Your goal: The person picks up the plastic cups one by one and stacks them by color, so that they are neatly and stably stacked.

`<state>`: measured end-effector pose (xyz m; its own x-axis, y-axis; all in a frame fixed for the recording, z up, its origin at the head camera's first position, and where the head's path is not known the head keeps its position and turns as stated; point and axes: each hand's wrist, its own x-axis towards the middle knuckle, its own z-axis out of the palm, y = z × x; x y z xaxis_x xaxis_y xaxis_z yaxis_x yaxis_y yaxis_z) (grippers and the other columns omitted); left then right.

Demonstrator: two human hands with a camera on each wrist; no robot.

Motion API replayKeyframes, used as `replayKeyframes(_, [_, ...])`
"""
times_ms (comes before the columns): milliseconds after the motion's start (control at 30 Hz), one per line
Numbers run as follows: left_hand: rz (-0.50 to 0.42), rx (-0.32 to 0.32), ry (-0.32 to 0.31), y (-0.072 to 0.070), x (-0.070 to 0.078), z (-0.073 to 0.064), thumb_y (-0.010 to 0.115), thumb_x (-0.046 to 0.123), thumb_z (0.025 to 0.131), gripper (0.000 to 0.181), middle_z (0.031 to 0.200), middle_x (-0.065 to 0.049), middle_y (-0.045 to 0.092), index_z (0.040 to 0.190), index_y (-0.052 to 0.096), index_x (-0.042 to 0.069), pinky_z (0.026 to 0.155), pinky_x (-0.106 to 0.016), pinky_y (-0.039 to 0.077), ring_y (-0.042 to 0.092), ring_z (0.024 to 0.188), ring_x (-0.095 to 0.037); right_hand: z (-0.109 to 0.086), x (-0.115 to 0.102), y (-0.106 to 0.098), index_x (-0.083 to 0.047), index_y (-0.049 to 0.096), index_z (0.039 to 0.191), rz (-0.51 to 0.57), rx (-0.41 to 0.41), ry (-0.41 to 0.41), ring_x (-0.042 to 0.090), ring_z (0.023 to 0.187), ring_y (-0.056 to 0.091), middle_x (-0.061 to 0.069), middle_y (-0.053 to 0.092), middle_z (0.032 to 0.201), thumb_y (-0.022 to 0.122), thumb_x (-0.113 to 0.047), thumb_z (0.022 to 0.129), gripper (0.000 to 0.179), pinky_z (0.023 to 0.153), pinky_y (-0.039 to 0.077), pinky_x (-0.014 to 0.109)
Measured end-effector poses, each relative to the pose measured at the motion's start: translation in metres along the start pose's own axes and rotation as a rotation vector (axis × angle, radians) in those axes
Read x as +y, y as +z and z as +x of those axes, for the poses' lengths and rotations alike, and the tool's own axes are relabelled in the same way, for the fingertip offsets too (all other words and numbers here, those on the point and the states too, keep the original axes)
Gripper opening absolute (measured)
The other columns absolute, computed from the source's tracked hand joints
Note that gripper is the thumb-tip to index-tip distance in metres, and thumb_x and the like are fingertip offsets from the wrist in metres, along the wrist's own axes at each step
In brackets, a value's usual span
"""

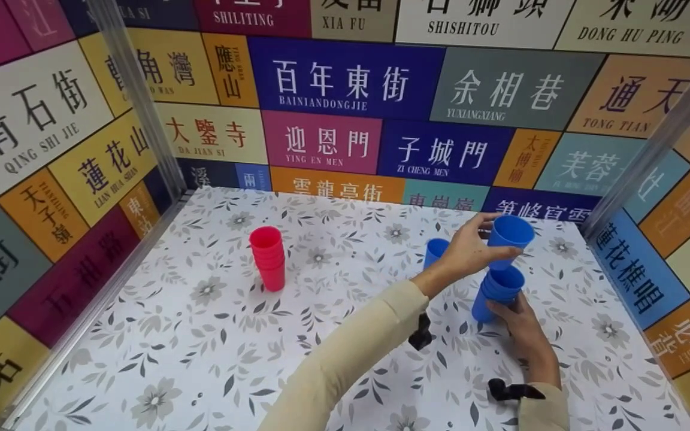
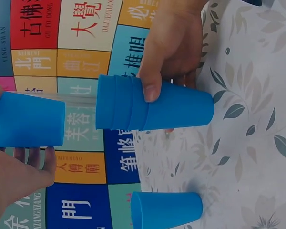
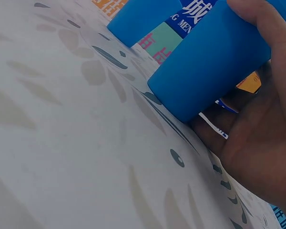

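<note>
My left hand (image 1: 471,246) grips a single blue cup (image 1: 511,234) by its side, raised just above the stack. Below it, nested blue cups (image 1: 499,293) form a stack that my right hand (image 1: 521,323) holds low on its side. In the left wrist view, a gap shows between the held cup (image 2: 28,119) and the rim of the stack (image 2: 176,106). The right wrist view shows the stack's base (image 3: 200,71) at the tabletop, fingers around it. Another blue cup (image 1: 435,251) stands to the left, partly hidden by my left arm.
A stack of nested red cups (image 1: 269,258) stands upright on the left half of the table. The tabletop (image 1: 213,359) has a leaf-and-flower print. Panels with street-name lettering (image 1: 345,78) enclose the back and sides, with clear strips at the corners.
</note>
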<state>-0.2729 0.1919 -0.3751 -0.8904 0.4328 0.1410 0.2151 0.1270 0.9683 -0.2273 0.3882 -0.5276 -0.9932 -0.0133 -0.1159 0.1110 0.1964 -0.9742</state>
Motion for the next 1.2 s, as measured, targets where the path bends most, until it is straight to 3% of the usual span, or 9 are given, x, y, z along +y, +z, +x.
replayKeyframes(367, [0.036,0.006,-0.053,0.018,-0.013,0.001,0.084,0.032,0.081,0.067,0.134,0.009,0.060,0.140,0.052,0.028,0.097,-0.024,0.052,0.057,0.119,-0.004,0.001,0.000,-0.001,-0.023,-0.011,0.161,-0.004,0.007,0.011,0.038,0.157,0.000,0.015,-0.001,0.170,0.063,-0.031,0.099,0.097,0.126,0.004,0.059])
replayKeyframes(767, [0.072,-0.029,-0.043,0.028,-0.019,0.001,0.084,0.028,0.081,0.071,0.136,0.009,0.061,0.144,0.051,0.026,0.101,-0.023,0.051,0.058,0.123,-0.004,0.001,-0.002,-0.001,-0.023,-0.019,0.159,-0.072,0.019,0.058,0.039,0.157,-0.002,0.015,-0.005,0.170,0.061,-0.042,0.098,0.102,0.125,0.004,0.061])
replayKeyframes(1000, [0.100,-0.085,-0.029,0.022,-0.028,-0.001,0.082,0.028,0.084,0.074,0.145,0.010,0.057,0.148,0.046,0.031,0.109,-0.025,0.045,0.049,0.138,-0.007,-0.001,-0.004,0.002,-0.016,-0.013,0.161,0.009,0.008,0.023,0.040,0.156,0.005,0.020,0.003,0.169,0.061,-0.028,0.100,0.096,0.126,0.006,0.057])
replayKeyframes(1200, [0.070,-0.053,-0.048,0.012,-0.035,0.000,0.082,0.030,0.084,0.074,0.145,0.006,0.057,0.149,0.046,0.029,0.108,-0.027,0.047,0.050,0.138,-0.010,-0.001,-0.004,0.002,-0.017,-0.012,0.161,0.039,0.013,0.026,0.040,0.156,0.003,0.021,0.003,0.169,0.062,-0.026,0.099,0.096,0.126,0.004,0.058])
